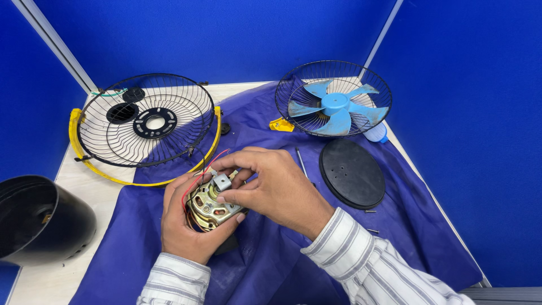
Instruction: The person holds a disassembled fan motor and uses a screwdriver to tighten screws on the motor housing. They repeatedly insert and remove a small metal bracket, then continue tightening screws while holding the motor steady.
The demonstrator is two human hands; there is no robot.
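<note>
Two bare hands work on a small round fan motor of brass-coloured metal with copper windings point(212, 204), held just above a rumpled blue cloth point(271, 265) near the front middle of the desk point(84, 192). The left hand point(182, 223) cups the motor from below and behind, its grip closed around the body. The right hand point(271, 183) arches over the top, thumb and forefinger pinched narrowly on a small grey metal block point(222, 181) at the motor's upper face; whether it is a bracket or a terminal is hard to tell. Thin red wires point(199, 179) loop out from the motor's left side, over the left fingers.

To handle this well, the cupping hand should stay firm so the motor cannot turn, the pinch should stay light and square on the block, and the red wires should be kept free of strain.

Behind the motor, to the left, lies a round black wire fan guard with a yellow rim point(145, 127). To the right, a second black wire guard holds a light blue plastic fan blade point(337, 105). Beside it lies a flat black oval plate point(352, 173), with a slim metal rod point(301, 162) between the plate and the right hand. A black plastic housing point(39, 220) sits at the far left edge.
</note>
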